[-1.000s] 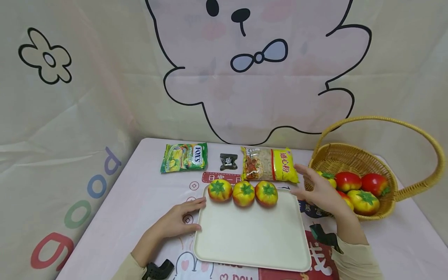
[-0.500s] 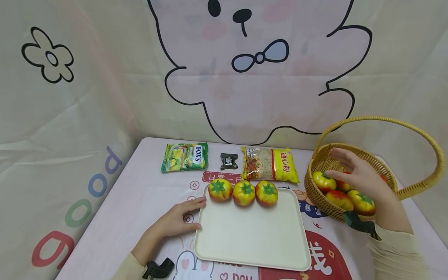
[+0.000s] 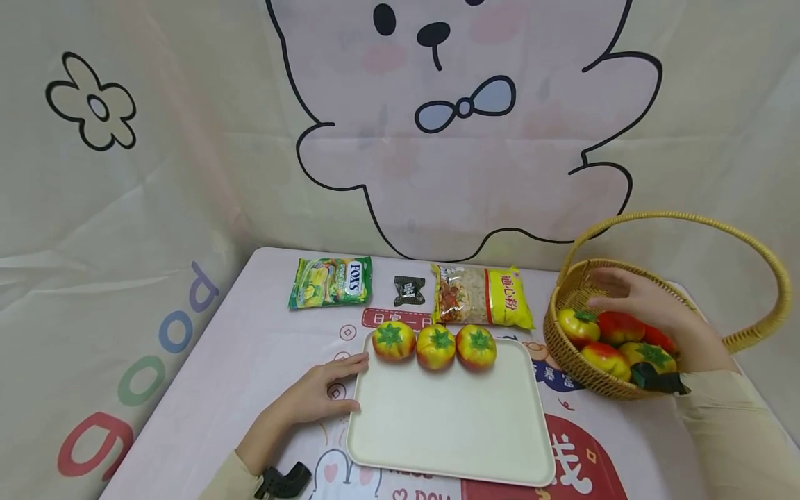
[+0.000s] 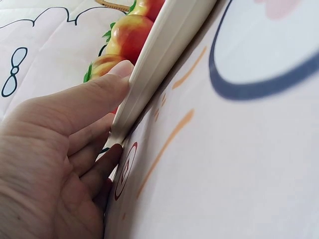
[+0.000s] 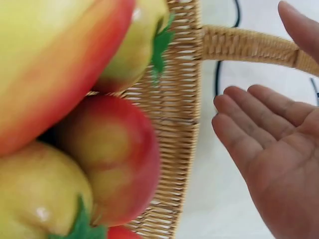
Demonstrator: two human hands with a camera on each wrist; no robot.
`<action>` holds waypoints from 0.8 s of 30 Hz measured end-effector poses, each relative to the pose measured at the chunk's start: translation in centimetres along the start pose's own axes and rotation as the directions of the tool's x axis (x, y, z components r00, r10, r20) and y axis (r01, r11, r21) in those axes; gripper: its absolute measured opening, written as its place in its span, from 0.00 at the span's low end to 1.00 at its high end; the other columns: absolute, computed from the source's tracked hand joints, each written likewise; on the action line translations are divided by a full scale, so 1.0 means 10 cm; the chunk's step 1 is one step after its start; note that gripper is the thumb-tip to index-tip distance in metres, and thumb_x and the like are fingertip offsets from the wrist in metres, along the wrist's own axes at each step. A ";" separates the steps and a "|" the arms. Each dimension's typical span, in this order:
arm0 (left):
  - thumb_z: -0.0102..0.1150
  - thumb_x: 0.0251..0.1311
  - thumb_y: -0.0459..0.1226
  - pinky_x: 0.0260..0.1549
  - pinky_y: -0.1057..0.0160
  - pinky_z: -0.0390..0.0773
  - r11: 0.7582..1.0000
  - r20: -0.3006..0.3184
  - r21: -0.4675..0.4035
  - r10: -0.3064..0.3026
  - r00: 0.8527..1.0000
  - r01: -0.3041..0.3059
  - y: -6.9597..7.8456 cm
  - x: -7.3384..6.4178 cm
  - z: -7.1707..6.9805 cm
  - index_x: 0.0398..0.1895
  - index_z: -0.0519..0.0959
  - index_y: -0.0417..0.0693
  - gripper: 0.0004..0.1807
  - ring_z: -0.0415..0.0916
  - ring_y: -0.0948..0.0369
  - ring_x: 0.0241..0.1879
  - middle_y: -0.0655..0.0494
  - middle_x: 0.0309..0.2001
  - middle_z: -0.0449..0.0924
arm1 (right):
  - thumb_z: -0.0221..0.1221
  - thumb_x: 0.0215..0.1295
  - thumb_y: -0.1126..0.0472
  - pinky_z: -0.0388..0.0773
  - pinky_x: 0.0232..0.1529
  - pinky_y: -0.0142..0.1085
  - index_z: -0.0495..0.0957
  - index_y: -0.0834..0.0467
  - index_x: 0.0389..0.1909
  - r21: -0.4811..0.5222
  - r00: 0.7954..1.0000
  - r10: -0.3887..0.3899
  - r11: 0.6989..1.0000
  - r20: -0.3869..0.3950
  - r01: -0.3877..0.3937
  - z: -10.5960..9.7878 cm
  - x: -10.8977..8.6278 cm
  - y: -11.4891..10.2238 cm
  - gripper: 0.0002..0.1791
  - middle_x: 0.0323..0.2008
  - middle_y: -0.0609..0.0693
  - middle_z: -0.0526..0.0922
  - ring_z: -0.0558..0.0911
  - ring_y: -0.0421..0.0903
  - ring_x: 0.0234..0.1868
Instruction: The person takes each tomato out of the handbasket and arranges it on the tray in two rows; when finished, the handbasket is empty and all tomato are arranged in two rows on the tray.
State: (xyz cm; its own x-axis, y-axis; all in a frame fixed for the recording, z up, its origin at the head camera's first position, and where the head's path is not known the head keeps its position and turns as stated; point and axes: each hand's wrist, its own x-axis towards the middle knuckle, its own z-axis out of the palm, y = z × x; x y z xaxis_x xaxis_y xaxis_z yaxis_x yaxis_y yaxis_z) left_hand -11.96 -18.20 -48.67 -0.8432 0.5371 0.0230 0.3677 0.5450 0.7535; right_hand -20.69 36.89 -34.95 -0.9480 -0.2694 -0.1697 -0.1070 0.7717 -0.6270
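Observation:
My left hand (image 3: pixel 321 392) rests at the left edge of a cream rectangular tray (image 3: pixel 450 423), fingers extended. In the left wrist view, its thumb (image 4: pixel 102 92) and fingers touch the tray's rim. Three yellow-red toy fruits (image 3: pixel 435 346) with green leafy tops stand in a row along the tray's far edge. My right hand (image 3: pixel 650 302) is over the wicker basket (image 3: pixel 565 347) at the right, fingers loosely extended and holding nothing. Below it, several toy fruits (image 3: pixel 603 359) fill the basket, some yellow, some mostly red. The right wrist view shows the open palm (image 5: pixel 284 159) beyond the basket rim.
Behind the tray lie a green candy bag (image 3: pixel 330 282), a small black wrapped packet (image 3: pixel 409 290) and a yellow pasta bag (image 3: pixel 481 295). The basket's tall handle (image 3: pixel 687 217) arches over its right part. A printed fabric backdrop (image 3: pixel 462 180) stands behind the table.
My right hand has moved from beside the tray's far right corner rightward to over the basket, then a little lower into it. The left hand and tray stay put.

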 end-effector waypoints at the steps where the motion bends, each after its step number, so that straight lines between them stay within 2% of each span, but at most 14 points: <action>1: 0.68 0.49 0.53 0.68 0.49 0.59 1.000 0.000 0.000 0.002 1.000 -0.002 0.00 0.00 0.00 0.65 0.70 0.50 0.39 0.58 0.54 0.70 0.64 0.69 0.63 | 0.57 0.66 0.49 0.64 0.59 0.67 0.52 0.66 0.70 0.003 1.000 0.003 1.000 0.018 -0.003 0.00 0.02 0.03 0.40 0.67 0.70 0.60 0.60 0.69 0.65; 5: 0.68 0.49 0.52 0.68 0.49 0.58 1.000 0.007 -0.016 -0.017 1.000 0.017 0.01 0.00 0.00 0.65 0.70 0.50 0.39 0.57 0.55 0.71 0.65 0.69 0.63 | 0.57 0.65 0.50 0.67 0.59 0.63 0.53 0.68 0.69 -0.007 0.997 -0.006 1.000 0.076 0.006 0.02 0.11 0.10 0.40 0.66 0.71 0.61 0.62 0.69 0.64; 7: 0.69 0.49 0.52 0.69 0.50 0.58 0.999 0.011 -0.023 -0.029 1.000 0.030 0.02 0.00 0.00 0.65 0.70 0.50 0.39 0.56 0.56 0.71 0.67 0.69 0.62 | 0.57 0.65 0.51 0.71 0.59 0.58 0.54 0.69 0.68 -0.005 0.994 -0.024 1.000 0.105 0.024 0.03 0.15 0.13 0.39 0.65 0.71 0.62 0.63 0.70 0.64; 10: 0.69 0.48 0.52 0.69 0.50 0.57 0.999 0.014 -0.028 -0.043 0.999 0.043 0.02 -0.01 0.00 0.65 0.70 0.51 0.39 0.55 0.58 0.71 0.69 0.69 0.62 | 0.58 0.65 0.53 0.78 0.56 0.45 0.56 0.70 0.67 -0.003 0.988 -0.035 0.999 0.150 0.036 0.04 0.20 0.15 0.38 0.64 0.71 0.64 0.65 0.69 0.63; 14: 0.68 0.48 0.53 0.69 0.50 0.57 0.999 0.011 -0.011 -0.041 0.999 0.041 0.01 -0.02 0.01 0.65 0.70 0.52 0.39 0.55 0.58 0.71 0.69 0.69 0.62 | 0.58 0.64 0.55 0.78 0.52 0.35 0.56 0.72 0.66 0.019 0.974 -0.030 0.999 0.225 0.026 0.07 0.24 0.18 0.37 0.64 0.72 0.64 0.66 0.69 0.63; 19: 0.68 0.48 0.54 0.70 0.50 0.56 0.999 0.007 0.001 -0.032 0.999 0.032 -0.01 -0.01 0.02 0.65 0.70 0.53 0.39 0.56 0.58 0.71 0.70 0.69 0.62 | 0.59 0.64 0.56 0.79 0.55 0.44 0.57 0.74 0.65 0.032 0.953 -0.022 0.999 0.302 0.013 0.10 0.27 0.18 0.37 0.62 0.73 0.65 0.67 0.69 0.62; 24: 0.68 0.48 0.54 0.69 0.49 0.57 1.000 0.003 0.001 -0.030 1.000 0.030 -0.01 -0.01 0.01 0.65 0.70 0.54 0.39 0.56 0.58 0.71 0.70 0.69 0.62 | 0.61 0.61 0.54 0.74 0.58 0.55 0.59 0.72 0.65 -0.026 0.949 -0.005 1.000 0.315 0.014 0.12 0.31 0.18 0.39 0.62 0.72 0.67 0.67 0.68 0.62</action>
State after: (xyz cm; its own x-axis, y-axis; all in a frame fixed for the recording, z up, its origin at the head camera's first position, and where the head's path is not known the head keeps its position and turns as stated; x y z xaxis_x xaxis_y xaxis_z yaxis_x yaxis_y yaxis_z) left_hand -11.88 -18.22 -48.82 -0.8528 0.5222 -0.0016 0.3424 0.5614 0.7534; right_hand -23.44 36.76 -37.50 -0.8048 -0.4410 -0.3972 -0.1279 0.7824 -0.6095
